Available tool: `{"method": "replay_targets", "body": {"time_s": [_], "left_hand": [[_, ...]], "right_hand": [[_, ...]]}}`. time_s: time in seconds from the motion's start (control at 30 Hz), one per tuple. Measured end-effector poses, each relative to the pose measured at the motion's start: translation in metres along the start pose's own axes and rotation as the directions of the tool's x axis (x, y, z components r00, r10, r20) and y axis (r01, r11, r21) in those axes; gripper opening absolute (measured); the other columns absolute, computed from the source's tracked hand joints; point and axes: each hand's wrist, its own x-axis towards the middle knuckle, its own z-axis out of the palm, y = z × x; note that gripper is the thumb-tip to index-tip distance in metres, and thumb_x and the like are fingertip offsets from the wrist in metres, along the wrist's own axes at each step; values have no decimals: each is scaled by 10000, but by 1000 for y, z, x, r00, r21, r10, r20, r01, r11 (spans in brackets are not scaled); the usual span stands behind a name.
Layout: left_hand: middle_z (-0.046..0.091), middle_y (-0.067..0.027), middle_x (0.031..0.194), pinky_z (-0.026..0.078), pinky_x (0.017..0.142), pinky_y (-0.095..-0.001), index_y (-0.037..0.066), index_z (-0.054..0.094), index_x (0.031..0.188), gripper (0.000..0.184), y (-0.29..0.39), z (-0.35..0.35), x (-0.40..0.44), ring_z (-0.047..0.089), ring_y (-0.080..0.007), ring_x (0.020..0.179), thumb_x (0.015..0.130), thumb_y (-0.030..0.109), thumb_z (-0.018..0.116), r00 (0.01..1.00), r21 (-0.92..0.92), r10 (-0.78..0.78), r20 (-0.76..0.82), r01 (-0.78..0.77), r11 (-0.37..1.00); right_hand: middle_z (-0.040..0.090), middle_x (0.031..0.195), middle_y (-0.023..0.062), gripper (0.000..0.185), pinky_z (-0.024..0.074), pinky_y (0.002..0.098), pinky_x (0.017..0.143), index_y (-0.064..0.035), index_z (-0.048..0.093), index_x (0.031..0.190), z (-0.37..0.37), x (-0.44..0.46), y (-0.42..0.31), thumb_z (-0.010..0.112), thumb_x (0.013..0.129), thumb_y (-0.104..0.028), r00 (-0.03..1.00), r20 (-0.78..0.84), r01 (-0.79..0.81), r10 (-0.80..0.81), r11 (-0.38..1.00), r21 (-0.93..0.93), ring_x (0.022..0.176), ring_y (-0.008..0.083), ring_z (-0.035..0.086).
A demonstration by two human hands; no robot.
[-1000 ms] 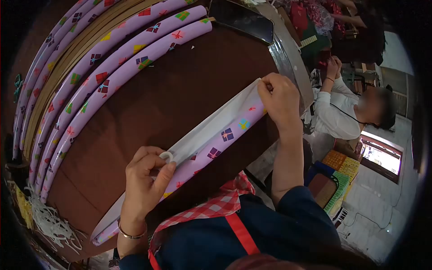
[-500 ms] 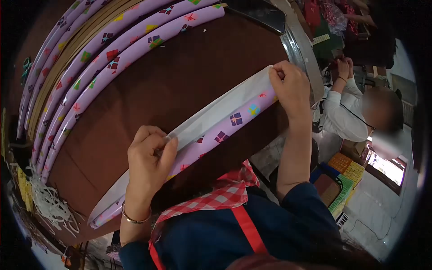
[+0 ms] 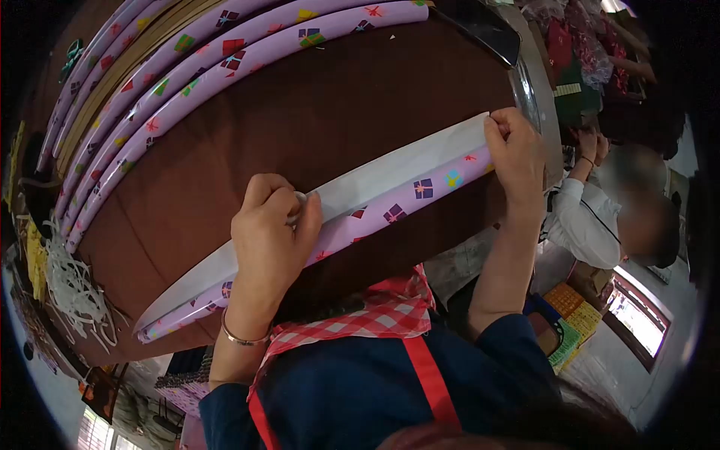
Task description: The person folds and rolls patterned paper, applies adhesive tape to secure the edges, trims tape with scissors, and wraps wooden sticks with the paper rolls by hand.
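Note:
A purple gift-print paper (image 3: 375, 223), partly rolled with its white inner side showing, stretches across the brown table. Pinched at its right end is the white edge, between the thumb and fingers of my right hand (image 3: 515, 154). My left hand (image 3: 271, 225) is closed on the paper near its middle, and a small white ring-like piece shows between thumb and forefinger. The paper's left end passes under my left wrist and tapers to a point near the table's front edge.
Several purple printed rolls (image 3: 232, 64) lie side by side at the back left. A bundle of white strips (image 3: 75, 281) hangs at the left edge. A black phone (image 3: 480, 31) lies at the back right. Beyond the table, a person in white sleeves (image 3: 574, 225) sits at the right.
The view has shifted, so the rolls, phone and both hands appear further right. Both hands still grip the paper, in much the same places along it.

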Motion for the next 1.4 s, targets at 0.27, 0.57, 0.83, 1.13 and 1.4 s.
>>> {"method": "replay_targets", "body": {"time_s": [0.27,0.57,0.83,1.13,1.4], "left_hand": [[581,-105,821,491,505,-335,1,574,662,201,-1,2,-1,595,-244,559,748,55,748,999,17,-35,-18,35,999],[582,-85,817,484,492,-350,11,577,631,194,-4,6,-1,587,-255,546,726,60,739,998,57,-30,-46,33,998],[592,-86,825,483,483,-359,7,588,629,190,-4,6,-1,579,-262,522,726,74,737,999,89,-13,-42,17,996],[589,-104,842,502,532,-361,0,575,637,201,0,4,-1,603,-277,592,716,54,752,999,67,32,-36,-30,997],[586,-119,839,476,507,-352,-9,554,636,216,-1,3,-1,584,-272,573,720,39,748,1000,79,-4,-24,6,997]], "right_hand": [[673,801,136,182,484,419,685,-28,635,904,0,1,2,598,883,-205,997,-6,76,-76,997,1,746,320,649],[669,797,140,179,482,420,689,-32,637,895,0,3,6,588,883,-204,997,18,72,-73,996,50,750,321,646],[670,829,153,205,479,416,716,-18,634,916,-5,2,-2,582,888,-214,997,64,38,-41,999,38,785,325,646],[649,831,162,153,483,442,703,-28,626,912,2,-2,9,581,881,-171,997,-41,73,-72,997,32,798,359,621],[654,844,152,132,490,450,728,-20,626,936,6,-6,9,574,848,-104,986,-125,118,-109,991,64,820,344,623]]}}
